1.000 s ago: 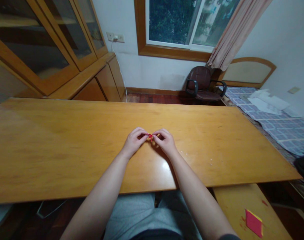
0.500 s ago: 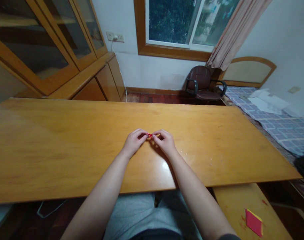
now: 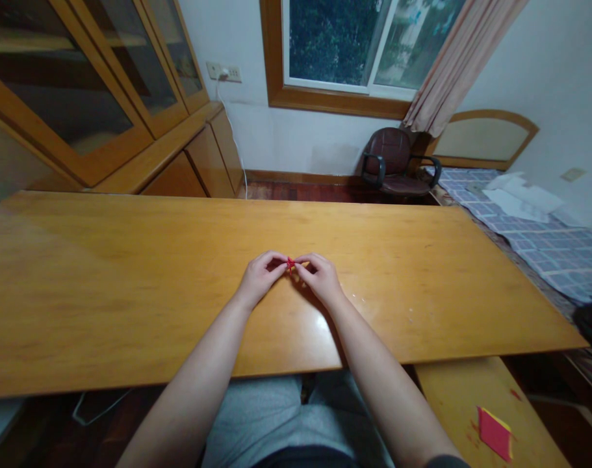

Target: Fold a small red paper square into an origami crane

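Note:
Between my two hands is a small red folded piece (image 3: 290, 263), perhaps paper, just above the wooden table (image 3: 130, 292). My left hand (image 3: 262, 276) pinches its left side with thumb and fingertips. From the right, my right hand (image 3: 320, 276) grips the other side in the same kind of pinch. The fingertips of both hands nearly meet, and they cover part of the piece. Its exact shape is too small to make out.
On a lower wooden surface at the bottom right lie red and yellow square sheets (image 3: 494, 433). Tiny white specks (image 3: 359, 298) dot the table right of my hands. Beyond stand a brown armchair (image 3: 393, 162), a glass-door cabinet (image 3: 144, 123) and a bed (image 3: 544, 227).
My right fingertips have shifted slightly left, closer to the left ones. The red piece now stands a little taller between them. My arms are otherwise in the same place.

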A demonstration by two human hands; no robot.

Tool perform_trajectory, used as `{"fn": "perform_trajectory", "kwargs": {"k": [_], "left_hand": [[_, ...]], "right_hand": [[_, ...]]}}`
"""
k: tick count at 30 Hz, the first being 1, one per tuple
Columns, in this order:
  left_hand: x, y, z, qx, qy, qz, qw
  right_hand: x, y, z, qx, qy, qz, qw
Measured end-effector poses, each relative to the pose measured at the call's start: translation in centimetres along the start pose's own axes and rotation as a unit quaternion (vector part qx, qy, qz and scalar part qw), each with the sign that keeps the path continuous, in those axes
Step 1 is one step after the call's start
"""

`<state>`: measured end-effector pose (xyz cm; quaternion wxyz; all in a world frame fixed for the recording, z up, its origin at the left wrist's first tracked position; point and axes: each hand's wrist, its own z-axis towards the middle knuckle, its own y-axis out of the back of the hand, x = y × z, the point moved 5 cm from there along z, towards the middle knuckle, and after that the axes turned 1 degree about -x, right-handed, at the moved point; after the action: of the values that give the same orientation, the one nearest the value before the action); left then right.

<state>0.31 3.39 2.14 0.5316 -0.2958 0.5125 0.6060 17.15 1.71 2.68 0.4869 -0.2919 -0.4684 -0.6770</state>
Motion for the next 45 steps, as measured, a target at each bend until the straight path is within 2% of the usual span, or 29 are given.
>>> {"fn": "perform_trajectory", "kwargs": {"k": [6,12,16,28,35,45], "left_hand": [[0.1,0.1,0.1,0.002,0.012,0.0,1.0],[1.0,0.2,0.2,0.009,0.049,-0.038,0.998],[1.2,0.0,0.2,0.021,0.069,-0.056,0.996],[1.2,-0.1,0.1,0.017,0.058,-0.048,0.997],[0.6,0.0,0.0,0.01,0.021,0.009,1.0],[-0.1,0.1,0.1,-0.004,-0.005,0.036,0.999]], "right_hand": [[-0.2,0.1,-0.1,-0.001,-0.002,0.01,1.0],[-1.0,-0.4,-0.1,0.024,-0.061,0.063,0.996],[-0.9,-0.5,0.0,0.032,-0.072,0.062,0.995],[-1.2,-0.9,0.0,0.043,-0.093,0.072,0.992],[-0.9,-0.7,0.0,0.02,-0.05,0.024,0.998],[-0.2,-0.2,0.0,0.002,0.01,-0.03,0.999]]}}
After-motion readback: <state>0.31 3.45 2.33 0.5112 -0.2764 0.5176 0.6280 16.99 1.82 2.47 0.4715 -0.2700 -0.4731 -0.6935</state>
